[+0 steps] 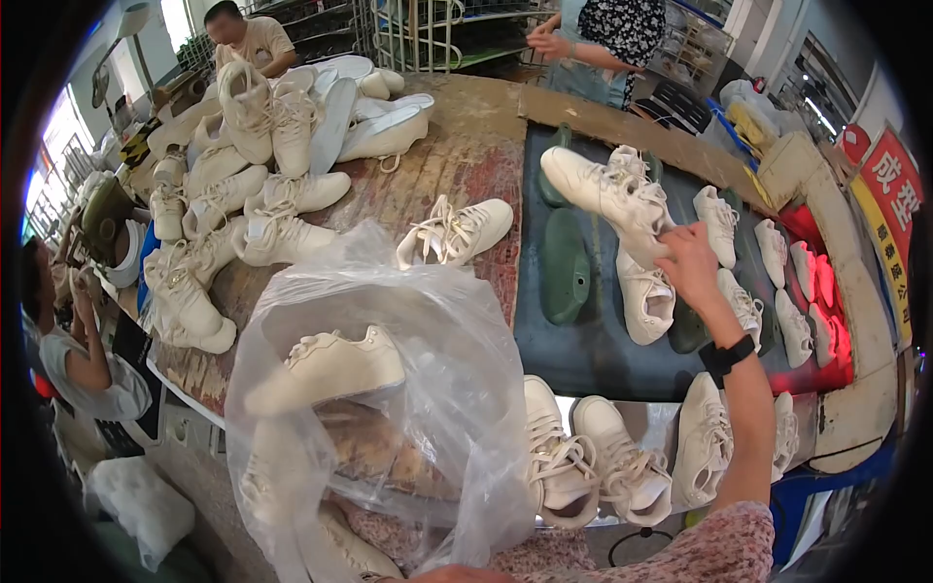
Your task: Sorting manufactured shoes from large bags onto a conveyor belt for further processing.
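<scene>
My right hand (688, 257), a dark band on its wrist, is closed on a cream lace-up sneaker (604, 191) near its heel. That sneaker is over the dark conveyor belt (583, 364), its toe pointing to the far left. Another cream sneaker (646, 303) lies just below the hand; whether the fingers touch it I cannot tell. Only a sliver of my left hand (452, 575) shows at the bottom edge, its fingers hidden. In front of it, a clear plastic bag (457, 389) stands open, with a cream sneaker (340, 369) inside its mouth.
Cream sneakers (292, 126) are heaped at the far left of the worn table (457, 126). Green shoe lasts (564, 267) and sneakers lie on the belt, which leads to a red-lit opening (831, 330). A row of sneakers (622, 457) stands nearer me. Other people are around the table.
</scene>
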The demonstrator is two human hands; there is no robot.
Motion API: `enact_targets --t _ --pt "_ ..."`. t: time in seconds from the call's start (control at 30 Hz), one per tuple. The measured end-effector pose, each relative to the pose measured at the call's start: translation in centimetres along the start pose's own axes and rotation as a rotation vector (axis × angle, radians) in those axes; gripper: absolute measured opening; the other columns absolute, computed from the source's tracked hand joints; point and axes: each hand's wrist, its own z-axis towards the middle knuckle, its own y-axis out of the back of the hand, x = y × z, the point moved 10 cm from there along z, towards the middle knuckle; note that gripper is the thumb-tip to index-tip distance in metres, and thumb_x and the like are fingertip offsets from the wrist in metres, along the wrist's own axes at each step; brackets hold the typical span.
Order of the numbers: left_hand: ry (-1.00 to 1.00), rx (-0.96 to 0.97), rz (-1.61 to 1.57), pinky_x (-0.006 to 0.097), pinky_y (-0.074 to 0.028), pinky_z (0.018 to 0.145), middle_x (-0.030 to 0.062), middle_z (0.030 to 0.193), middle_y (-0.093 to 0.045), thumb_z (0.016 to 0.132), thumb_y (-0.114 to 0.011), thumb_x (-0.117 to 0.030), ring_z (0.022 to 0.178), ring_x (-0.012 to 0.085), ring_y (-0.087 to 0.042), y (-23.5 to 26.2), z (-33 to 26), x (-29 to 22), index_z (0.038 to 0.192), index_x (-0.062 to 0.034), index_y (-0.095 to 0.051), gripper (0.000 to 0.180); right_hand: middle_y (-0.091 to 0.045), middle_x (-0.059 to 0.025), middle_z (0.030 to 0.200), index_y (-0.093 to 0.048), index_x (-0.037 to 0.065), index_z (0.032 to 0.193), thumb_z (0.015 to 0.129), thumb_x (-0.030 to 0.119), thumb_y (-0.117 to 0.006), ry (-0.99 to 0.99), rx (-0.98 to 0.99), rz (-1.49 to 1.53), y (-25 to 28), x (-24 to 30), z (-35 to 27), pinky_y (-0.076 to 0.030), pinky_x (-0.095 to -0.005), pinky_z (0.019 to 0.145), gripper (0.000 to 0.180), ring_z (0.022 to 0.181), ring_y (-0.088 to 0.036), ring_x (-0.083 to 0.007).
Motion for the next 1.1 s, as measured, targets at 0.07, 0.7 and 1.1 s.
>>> enact_targets --t 0.07,0.7,1.1 --pt "0.006 -0.032 0.072 0.04 -0.053 0.067 0.0158 0.078 -0.061 0.089 -0.043 -0.01 0.076 0.033 -0.063 -1.2 -0.5 -1.9 0.073 0.0043 -0.06 0.027 -0.06 -0.0032 0.091 -0.065 0.009 0.09 0.06 0.013 -0.075 0.042 -0.011 0.021 0.4 1.8 1.0 -0.047 -0.0378 0.076 0.033 0.095 -0.049 -0.0273" --pt "0.06 -0.152 0.046 0.041 -0.052 0.065 0.0183 0.073 -0.06 0.087 -0.042 -0.008 0.071 0.0349 -0.062 -1.1 0.4 2.2 0.07 0.0056 -0.06 0.028 -0.046 -0.0086 0.132 -0.053 0.012 0.123 0.067 0.011 -0.07 0.416 -0.298 -0.189 -4.7 3.8 17.3 -0.051 -0.0373 0.084 0.058 0.118 -0.046 -0.0313" --pt "0.318 -0.119 0.125 0.042 -0.052 0.071 0.0176 0.079 -0.063 0.091 -0.038 -0.009 0.076 0.0335 -0.062 4.2 2.0 9.4 0.073 0.0031 -0.061 0.031 -0.034 -0.0279 0.136 -0.015 0.016 0.148 0.077 0.023 -0.067 -0.461 0.117 0.854 -31.3 2.5 22.1 -0.047 -0.0431 0.088 0.089 0.104 -0.055 -0.0466"
